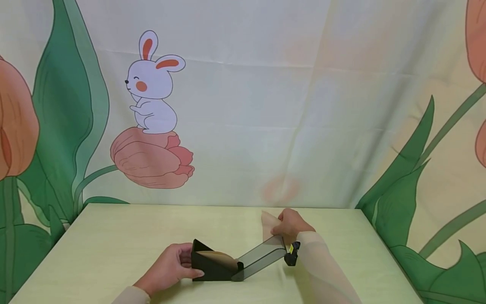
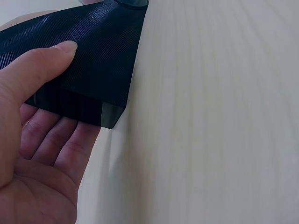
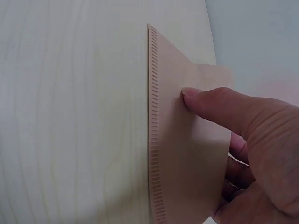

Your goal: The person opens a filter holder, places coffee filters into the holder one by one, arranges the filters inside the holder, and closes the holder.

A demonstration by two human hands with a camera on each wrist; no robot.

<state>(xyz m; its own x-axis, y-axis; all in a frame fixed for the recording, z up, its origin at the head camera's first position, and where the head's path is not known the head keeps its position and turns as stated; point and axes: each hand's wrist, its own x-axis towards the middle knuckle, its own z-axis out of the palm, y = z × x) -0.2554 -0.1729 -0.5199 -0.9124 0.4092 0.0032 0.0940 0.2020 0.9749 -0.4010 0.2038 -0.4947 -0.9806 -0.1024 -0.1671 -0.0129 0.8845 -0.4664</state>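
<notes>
My left hand (image 1: 171, 267) grips the closed end of a black box (image 1: 214, 269), a coffee filter holder standing on the table, thumb on its near side. Brown paper filters (image 1: 218, 254) show inside it. Its smoky see-through lid (image 1: 262, 258) is swung open to the right. In the left wrist view the thumb lies on the ridged black wall (image 2: 93, 65), with the other fingers behind it. To the right, beyond the lid, my right hand (image 1: 293, 223) pinches one brown coffee filter (image 3: 180, 154) with a crimped edge. The right wrist view shows the thumb on its face.
The pale wood-grain table (image 1: 125, 236) ends at a curtain (image 1: 243, 126) printed with a rabbit and tulips. A small black wrist camera (image 1: 291, 254) sits on the right wrist, close to the lid's outer end.
</notes>
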